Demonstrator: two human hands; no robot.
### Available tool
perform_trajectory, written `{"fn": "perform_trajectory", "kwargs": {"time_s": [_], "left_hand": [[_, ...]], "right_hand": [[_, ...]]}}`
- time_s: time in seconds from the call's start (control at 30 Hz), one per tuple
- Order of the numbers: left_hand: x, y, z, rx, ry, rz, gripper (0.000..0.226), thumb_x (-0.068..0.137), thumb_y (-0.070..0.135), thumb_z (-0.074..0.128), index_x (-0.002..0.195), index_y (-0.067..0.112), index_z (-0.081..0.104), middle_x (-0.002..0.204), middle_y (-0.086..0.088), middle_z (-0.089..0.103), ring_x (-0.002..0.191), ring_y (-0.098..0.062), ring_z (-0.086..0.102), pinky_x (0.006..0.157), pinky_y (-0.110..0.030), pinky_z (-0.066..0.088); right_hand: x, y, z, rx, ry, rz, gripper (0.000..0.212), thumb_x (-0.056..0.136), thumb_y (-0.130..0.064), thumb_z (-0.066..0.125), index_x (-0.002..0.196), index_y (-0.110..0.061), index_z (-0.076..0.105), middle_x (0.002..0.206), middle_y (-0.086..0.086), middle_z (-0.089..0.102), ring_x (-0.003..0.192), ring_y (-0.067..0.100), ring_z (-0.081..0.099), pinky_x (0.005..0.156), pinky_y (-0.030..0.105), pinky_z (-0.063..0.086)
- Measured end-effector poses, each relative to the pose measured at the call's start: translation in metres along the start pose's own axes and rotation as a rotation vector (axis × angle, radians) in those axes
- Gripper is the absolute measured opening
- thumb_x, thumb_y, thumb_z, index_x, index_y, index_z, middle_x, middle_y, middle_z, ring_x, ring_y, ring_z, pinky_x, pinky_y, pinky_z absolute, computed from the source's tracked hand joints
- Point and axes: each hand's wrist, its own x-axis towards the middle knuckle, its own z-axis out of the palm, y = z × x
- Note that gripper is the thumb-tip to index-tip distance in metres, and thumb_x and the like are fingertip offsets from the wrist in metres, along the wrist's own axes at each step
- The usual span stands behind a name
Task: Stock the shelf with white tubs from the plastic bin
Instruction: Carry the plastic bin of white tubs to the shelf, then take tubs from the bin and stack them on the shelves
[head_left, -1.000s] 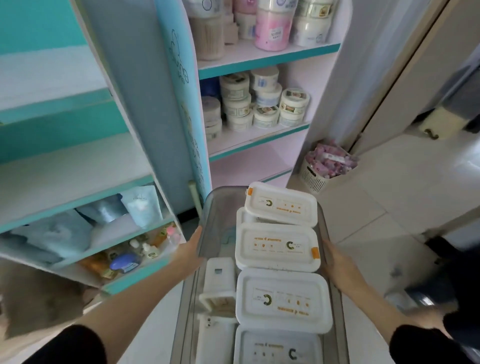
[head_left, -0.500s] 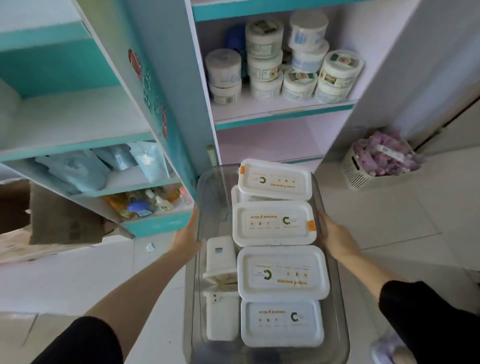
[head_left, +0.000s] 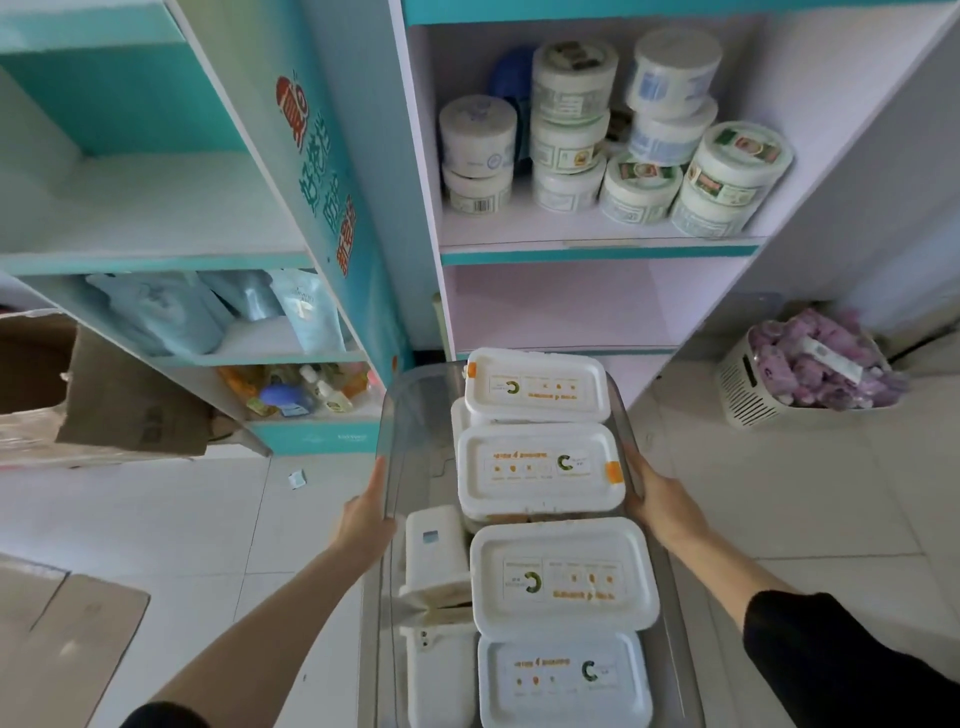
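Note:
A clear grey plastic bin (head_left: 415, 415) sits low in front of me, filled with several white rectangular tubs (head_left: 540, 470) with orange print; some stand on edge along its left side (head_left: 434, 553). My left hand (head_left: 366, 514) grips the bin's left rim. My right hand (head_left: 660, 506) grips the right rim. Directly beyond the bin stands a white shelf unit; its lower shelf (head_left: 571, 306) is bare, and the shelf above holds several round white jars (head_left: 571, 135).
A teal shelf unit (head_left: 291, 322) at left holds blue pouches and small bottles. A cardboard box (head_left: 98, 395) lies at the left, and flat cardboard (head_left: 62, 639) at the lower left. A white basket of purple packets (head_left: 810, 369) sits on the tiled floor at right.
The bin has come lower and closer to the white shelf unit, with both hands still on its rims. My view has tilted down toward the floor.

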Motion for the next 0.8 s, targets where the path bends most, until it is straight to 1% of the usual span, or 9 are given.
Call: {"fn": "perform_trajectory", "kwargs": {"time_s": [0.1, 0.27, 0.37, 0.47, 0.5, 0.57, 0.63, 0.7, 0.8], "left_hand": [[0.002, 0.002, 0.004, 0.037, -0.034, -0.029, 0.079, 0.092, 0.005, 0.044, 0.147, 0.031, -0.006, 0.100, -0.009, 0.052, 0.083, -0.021, 0.058, 0.067, -0.029, 0.054], [0.002, 0.007, 0.001, 0.125, -0.063, -0.062, 0.077, 0.093, 0.007, 0.043, 0.146, 0.031, -0.008, 0.094, -0.004, 0.052, 0.076, -0.014, 0.056, 0.058, -0.019, 0.048], [0.003, 0.008, 0.000, 0.184, -0.069, -0.058, 0.076, 0.093, 0.015, 0.045, 0.146, 0.030, -0.008, 0.094, -0.005, 0.056, 0.078, -0.018, 0.060, 0.065, -0.027, 0.053], [0.001, 0.007, -0.002, 0.203, -0.086, -0.041, 0.077, 0.092, 0.021, 0.047, 0.146, 0.030, -0.007, 0.104, -0.010, 0.060, 0.084, -0.021, 0.062, 0.072, -0.032, 0.056], [-0.001, 0.008, -0.002, 0.211, -0.084, -0.037, 0.077, 0.092, 0.022, 0.048, 0.145, 0.032, -0.007, 0.108, -0.011, 0.058, 0.087, -0.022, 0.061, 0.076, -0.033, 0.057], [-0.005, 0.011, -0.004, 0.243, -0.071, -0.021, 0.076, 0.092, 0.027, 0.047, 0.145, 0.035, -0.007, 0.120, -0.013, 0.051, 0.100, -0.025, 0.056, 0.086, -0.039, 0.055], [-0.011, 0.016, -0.008, 0.280, -0.044, 0.003, 0.074, 0.093, 0.030, 0.047, 0.145, 0.035, -0.004, 0.134, -0.013, 0.040, 0.117, -0.028, 0.047, 0.095, -0.042, 0.050], [-0.016, 0.020, -0.011, 0.311, -0.016, 0.032, 0.072, 0.092, 0.031, 0.048, 0.146, 0.033, -0.001, 0.143, -0.012, 0.032, 0.127, -0.030, 0.039, 0.100, -0.043, 0.047], [-0.020, 0.026, -0.012, 0.315, -0.001, 0.042, 0.070, 0.093, 0.028, 0.047, 0.147, 0.029, 0.003, 0.148, -0.011, 0.028, 0.133, -0.029, 0.033, 0.105, -0.044, 0.041]], "right_hand": [[0.002, 0.000, -0.001, 0.007, -0.047, -0.023, 0.067, 0.090, -0.037, 0.048, 0.143, -0.038, 0.007, 0.111, 0.015, 0.065, 0.097, 0.032, 0.063, 0.088, 0.043, 0.050], [0.002, -0.001, -0.003, 0.027, -0.065, -0.023, 0.065, 0.093, -0.034, 0.045, 0.145, -0.032, 0.005, 0.119, 0.015, 0.062, 0.102, 0.029, 0.062, 0.090, 0.039, 0.050], [-0.001, -0.001, -0.003, 0.026, -0.053, -0.002, 0.061, 0.095, -0.034, 0.041, 0.145, -0.031, 0.006, 0.117, 0.014, 0.063, 0.100, 0.028, 0.063, 0.088, 0.038, 0.051], [-0.005, 0.001, -0.002, -0.006, -0.038, 0.035, 0.060, 0.096, -0.032, 0.039, 0.146, -0.027, 0.007, 0.105, 0.013, 0.067, 0.089, 0.025, 0.064, 0.083, 0.040, 0.053], [-0.008, 0.001, -0.002, -0.010, -0.028, 0.053, 0.059, 0.096, -0.030, 0.039, 0.146, -0.026, 0.007, 0.106, 0.014, 0.066, 0.090, 0.026, 0.064, 0.083, 0.040, 0.052], [-0.014, 0.001, -0.004, -0.008, -0.003, 0.086, 0.058, 0.097, -0.028, 0.038, 0.146, -0.026, 0.008, 0.116, 0.018, 0.062, 0.100, 0.030, 0.062, 0.085, 0.040, 0.050], [-0.023, 0.000, -0.006, -0.006, 0.036, 0.098, 0.057, 0.097, -0.025, 0.038, 0.146, -0.025, 0.009, 0.118, 0.019, 0.060, 0.102, 0.030, 0.061, 0.085, 0.040, 0.049], [-0.032, 0.001, -0.008, -0.005, 0.072, 0.096, 0.057, 0.096, -0.024, 0.038, 0.146, -0.024, 0.010, 0.108, 0.016, 0.062, 0.092, 0.027, 0.061, 0.080, 0.038, 0.051], [-0.037, 0.001, -0.006, 0.034, 0.106, 0.103, 0.057, 0.096, -0.026, 0.039, 0.146, -0.021, 0.012, 0.083, 0.001, 0.054, 0.072, 0.015, 0.054, 0.067, 0.027, 0.047]]}}
